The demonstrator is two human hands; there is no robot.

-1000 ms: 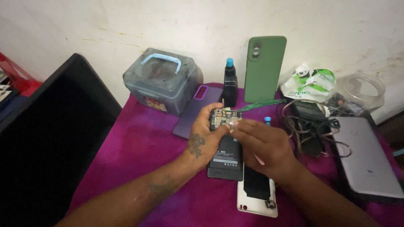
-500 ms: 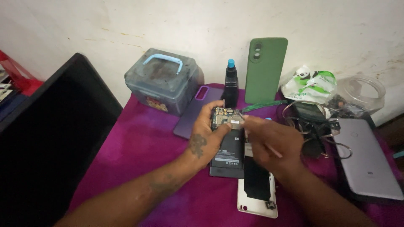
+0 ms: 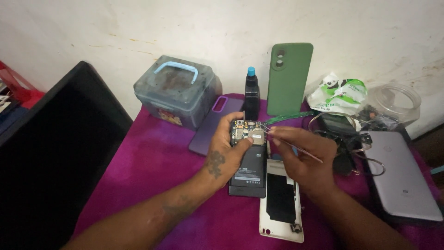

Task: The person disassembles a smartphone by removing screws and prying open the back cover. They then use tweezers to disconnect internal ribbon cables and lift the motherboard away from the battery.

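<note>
An opened phone [image 3: 250, 166] with its black battery and bare circuit board showing lies on the magenta cloth [image 3: 152, 162]. My left hand [image 3: 225, 148] grips the phone's upper left side, thumb resting near the board. My right hand [image 3: 303, 155] pinches thin metal tweezers [image 3: 284, 140], whose tips reach the top right of the board. The phone's white back cover [image 3: 280, 203] lies just under and to the right of the phone.
A dark monitor [image 3: 51, 153] fills the left. At the back stand a grey lidded box with a blue handle [image 3: 175, 90], a purple phone case [image 3: 215, 125], a black bottle with a blue cap [image 3: 251, 95], a green case [image 3: 289, 78], a jar [image 3: 397, 102]. A silver phone [image 3: 402, 176] and cables [image 3: 347, 139] lie right.
My right hand has drawn back slightly to the right, and the tweezers now point at the board's top right edge. The left hand keeps its grip on the phone.
</note>
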